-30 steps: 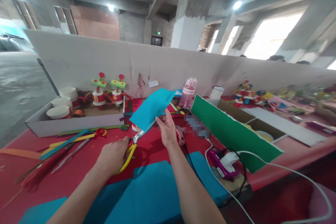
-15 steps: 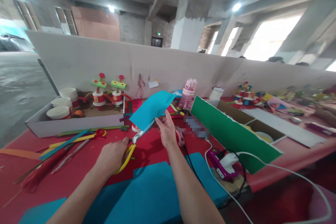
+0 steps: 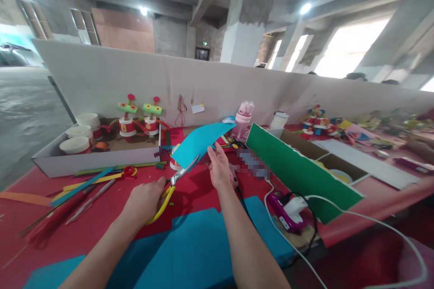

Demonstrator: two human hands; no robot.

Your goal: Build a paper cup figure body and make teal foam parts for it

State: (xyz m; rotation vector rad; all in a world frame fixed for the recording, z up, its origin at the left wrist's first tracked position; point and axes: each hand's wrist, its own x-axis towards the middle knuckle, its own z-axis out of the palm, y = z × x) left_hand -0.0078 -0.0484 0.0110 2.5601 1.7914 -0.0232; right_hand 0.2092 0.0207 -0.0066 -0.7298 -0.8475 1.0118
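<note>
1. On my feed from the head camera, a curved blue sheet (image 3: 200, 142) is held above the red surface (image 3: 193, 196), near the middle of the view; I take clock directions from it.
2. At seven o'clock, the left hand (image 3: 145, 198) curls around the handles of the yellow-handled scissors (image 3: 173, 179), their silver blades meeting the sheet's near edge.
3. At five o'clock, the right hand (image 3: 219, 167) pinches the sheet's edge between thumb and fingers, near the blade tips.
4. At ten o'clock, two cup figures (image 3: 127, 126) stand in a white-walled box (image 3: 98, 162); I count three white cups (image 3: 75, 145) at nine.
5. A pink bottle (image 3: 243, 122) stands at two o'clock; at four are a green panel (image 3: 298, 174) and a purple power strip (image 3: 280, 207).
6. Blue pieces (image 3: 190, 244) spread across the surface at six o'clock.
</note>
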